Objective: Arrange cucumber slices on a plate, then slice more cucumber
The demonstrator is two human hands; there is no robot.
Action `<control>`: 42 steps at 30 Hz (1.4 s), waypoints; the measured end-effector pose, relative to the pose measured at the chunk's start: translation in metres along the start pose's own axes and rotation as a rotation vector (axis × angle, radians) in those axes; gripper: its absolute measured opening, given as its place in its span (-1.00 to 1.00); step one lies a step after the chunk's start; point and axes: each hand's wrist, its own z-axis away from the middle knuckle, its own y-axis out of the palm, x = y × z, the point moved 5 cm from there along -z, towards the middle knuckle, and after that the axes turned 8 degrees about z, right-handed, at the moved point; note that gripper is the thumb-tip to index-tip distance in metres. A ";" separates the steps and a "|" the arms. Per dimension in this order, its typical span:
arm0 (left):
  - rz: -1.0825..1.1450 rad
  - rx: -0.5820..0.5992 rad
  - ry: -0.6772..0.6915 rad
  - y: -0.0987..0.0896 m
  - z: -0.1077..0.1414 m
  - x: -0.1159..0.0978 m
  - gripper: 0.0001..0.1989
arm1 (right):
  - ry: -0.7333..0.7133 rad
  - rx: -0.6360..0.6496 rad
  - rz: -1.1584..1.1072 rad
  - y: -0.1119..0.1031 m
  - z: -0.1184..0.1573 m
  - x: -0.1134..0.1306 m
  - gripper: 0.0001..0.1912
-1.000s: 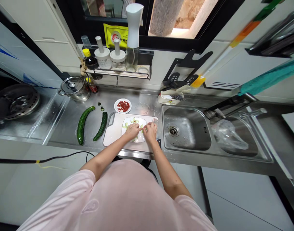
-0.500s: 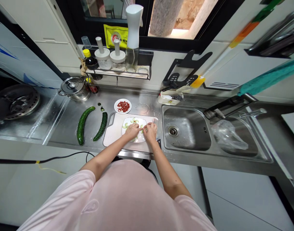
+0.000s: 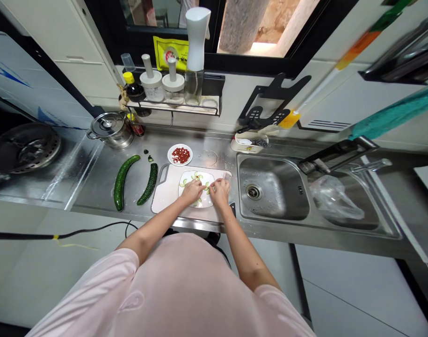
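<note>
At the centre of the frame, the left hand [image 3: 192, 191] and right hand [image 3: 220, 192] nearly meet over a white squarish plate [image 3: 188, 176] of green-edged cucumber slices [image 3: 183, 183]; their finger grip is unclear.

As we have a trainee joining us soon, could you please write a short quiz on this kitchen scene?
1. Multiple choice: What lies on the small round plate?
A) Bread slices
B) Small red pieces
C) Whole eggs

2. True or false: The left hand and the right hand both have fingers over the squarish white plate.

3. Fill in the number: Left of the cutting board, ____ long green cucumbers lie on the steel counter.

Key: 1 B; 2 true; 3 two.
</note>
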 end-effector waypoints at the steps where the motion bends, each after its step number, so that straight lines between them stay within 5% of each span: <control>1: 0.000 0.002 -0.002 0.000 0.000 0.000 -0.69 | 0.005 -0.003 0.001 0.000 0.000 -0.001 -0.83; 42: -0.041 0.057 0.050 0.002 0.001 -0.005 -0.68 | -0.093 -0.036 0.053 -0.002 0.000 0.008 -0.88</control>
